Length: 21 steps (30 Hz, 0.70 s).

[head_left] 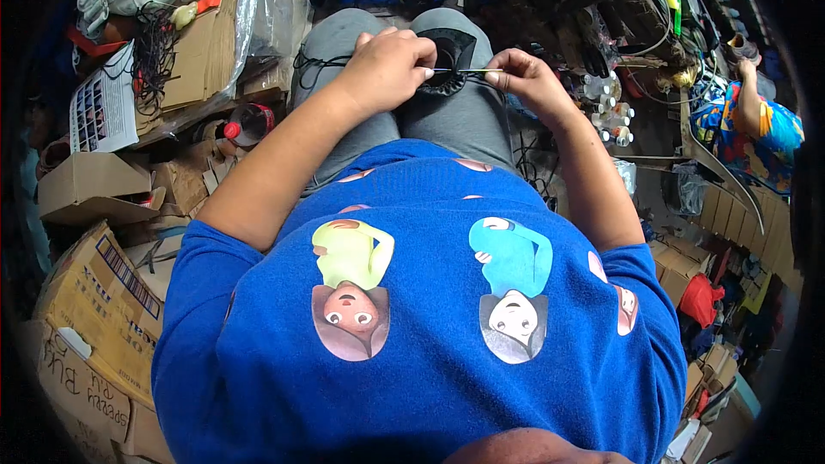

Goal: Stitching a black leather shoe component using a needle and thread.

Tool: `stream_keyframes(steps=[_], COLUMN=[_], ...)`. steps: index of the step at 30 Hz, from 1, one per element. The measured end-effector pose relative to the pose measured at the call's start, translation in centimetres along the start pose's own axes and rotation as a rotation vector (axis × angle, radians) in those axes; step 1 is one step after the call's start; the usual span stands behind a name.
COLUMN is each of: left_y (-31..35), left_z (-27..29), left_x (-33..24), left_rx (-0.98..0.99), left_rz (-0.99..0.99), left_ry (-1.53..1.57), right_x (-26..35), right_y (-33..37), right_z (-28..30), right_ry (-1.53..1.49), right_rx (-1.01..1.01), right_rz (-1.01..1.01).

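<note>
A black piece (460, 39) with a gathered, ruffled rim lies over my right thigh; it looks like a shoe upper or small pouch, but I cannot tell which. My left hand (387, 69) is closed at its left edge, thumb and fingertips pinched together. A thin, needle-like rod (478, 70), pale green in part, crosses the rim. Its right end is pinched between the thumb and fingers of my right hand (531, 82). Black cord (316, 60) loops across my left thigh beside the left hand. What exactly the left fingertips grip is too small to make out.
Flattened cardboard (206, 51) and a red-capped bottle (249, 125) are on the left, with cartons (103, 309) nearer. Several small clear bottles (610, 107) stand right of my knees. Farther right, another person's arm (751, 103) shows beside bright patterned cloth.
</note>
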<state>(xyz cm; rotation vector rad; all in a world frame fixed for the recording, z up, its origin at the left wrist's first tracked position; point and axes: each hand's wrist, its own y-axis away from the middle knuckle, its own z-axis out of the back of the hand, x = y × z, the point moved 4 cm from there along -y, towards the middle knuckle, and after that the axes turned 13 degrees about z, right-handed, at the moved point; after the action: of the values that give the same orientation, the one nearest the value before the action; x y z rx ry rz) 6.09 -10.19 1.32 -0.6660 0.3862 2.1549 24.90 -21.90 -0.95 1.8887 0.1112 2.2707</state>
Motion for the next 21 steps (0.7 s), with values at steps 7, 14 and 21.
stream_keyframes(steps=[7,14,21], left_y=[-1.8,-2.6,-1.9], left_z=[-1.4,-1.5,-0.8], left_x=[-0.2,-1.3,-1.0], left_rx=[0.249,0.294,0.243], left_rz=[0.034,-0.096,-0.163], left_ry=[0.118,0.088,-0.002], right_x=[0.0,4.8,7.6], right_y=[4.0,-1.1,-1.4], right_z=[0.7,4.2,-2.9], right_ry=[-0.038,0.994,1.344], right_rx=[0.005,-0.196,0.379], right_rz=[-0.138,0.26,0.53])
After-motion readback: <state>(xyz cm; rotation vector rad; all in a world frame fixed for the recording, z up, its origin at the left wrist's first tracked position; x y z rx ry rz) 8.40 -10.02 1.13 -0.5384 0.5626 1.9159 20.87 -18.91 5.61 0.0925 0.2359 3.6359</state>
